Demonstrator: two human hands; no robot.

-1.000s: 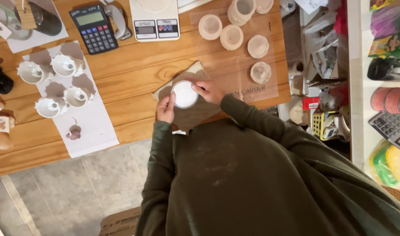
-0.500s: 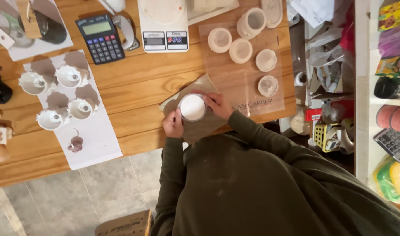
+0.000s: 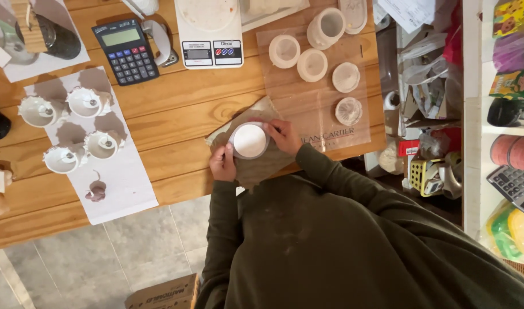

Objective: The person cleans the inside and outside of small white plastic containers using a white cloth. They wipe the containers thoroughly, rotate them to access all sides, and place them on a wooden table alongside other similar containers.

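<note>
Hands (image 3: pixel 223 163) unmoved on white mould (image 3: pixel 249 141) (wooden table (image 3: pixel 176 97), tiled floor (image 3: pixel 78 257)).

Single head view, straight down, over wooden table (image 3: pixel 176 97).

Varnished wooden table (image 3: pixel 176 103), matt white plaster disc (image 3: pixel 249 141), rough sandpaper sheet (image 3: pixel 262 169)

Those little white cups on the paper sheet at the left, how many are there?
4. Two sit in an upper row, one left and one right; two lie in a lower row, one left and one right. None seems hidden.
</note>
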